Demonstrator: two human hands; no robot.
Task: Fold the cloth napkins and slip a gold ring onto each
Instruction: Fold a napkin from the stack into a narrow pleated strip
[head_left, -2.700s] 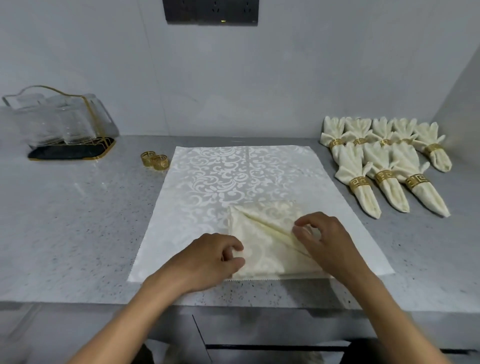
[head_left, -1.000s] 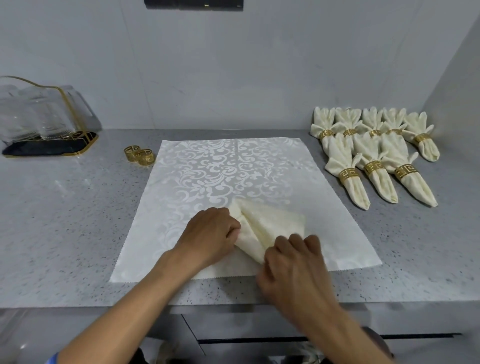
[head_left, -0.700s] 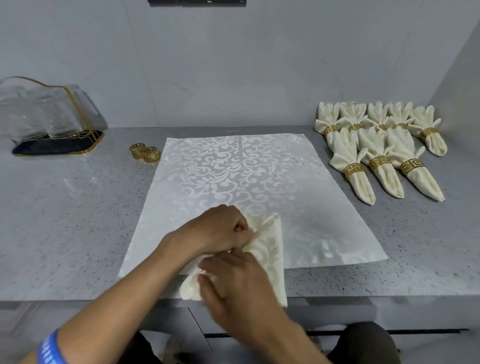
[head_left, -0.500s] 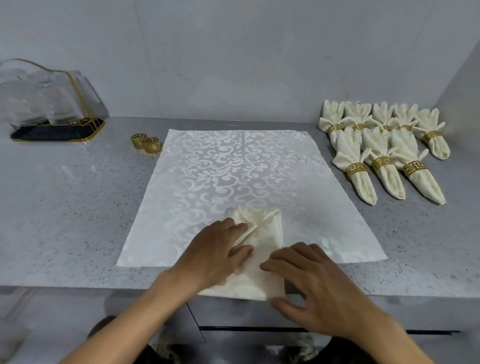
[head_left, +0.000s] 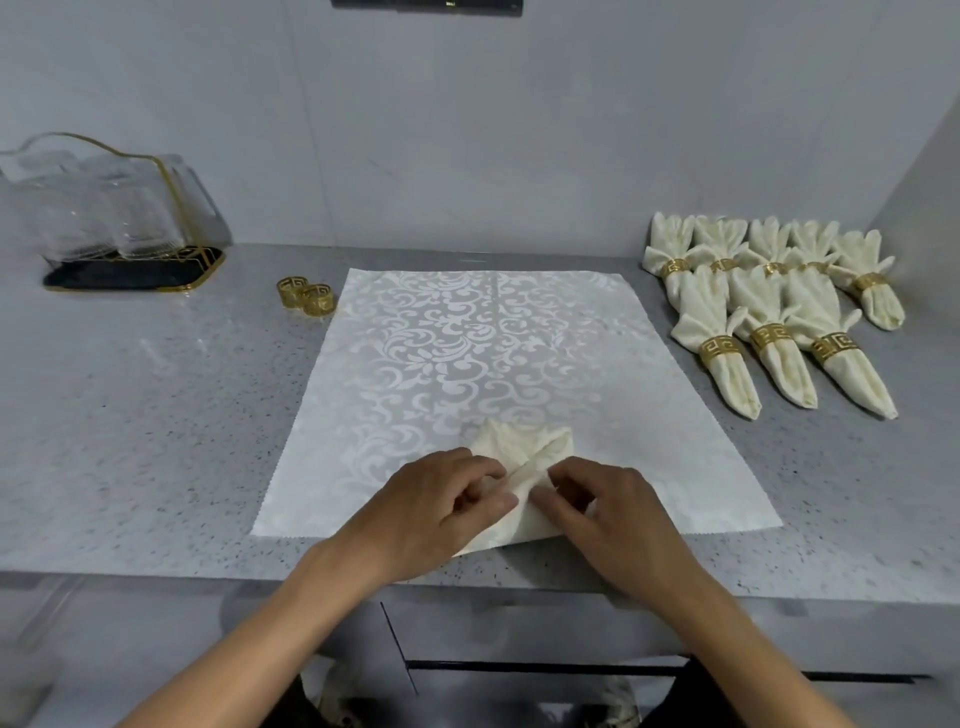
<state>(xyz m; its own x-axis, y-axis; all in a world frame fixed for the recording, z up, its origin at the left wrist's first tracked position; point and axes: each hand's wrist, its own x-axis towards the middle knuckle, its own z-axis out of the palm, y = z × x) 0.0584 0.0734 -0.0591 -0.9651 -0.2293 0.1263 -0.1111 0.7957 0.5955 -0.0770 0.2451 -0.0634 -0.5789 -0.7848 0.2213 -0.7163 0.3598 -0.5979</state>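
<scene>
— Where's the napkin (head_left: 524, 470)?
— On the placemat (head_left: 467, 364), near edge. My left hand (head_left: 441, 506) and right hand (head_left: 605, 512) both pinch it, fingers curled, I think.

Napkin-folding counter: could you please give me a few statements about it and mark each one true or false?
1. Both hands grip the napkin on the white placemat. True: the left hand and the right hand pinch its folds.
2. The napkin in hand already wears a gold ring. False: no ring is on it.
3. Two loose gold rings lie left of the placemat. True.
4. The finished napkins lie on the placemat. False: they lie on the counter, right of it.
5. The glass rack stands at the far right. False: it stands at the far left.
</scene>
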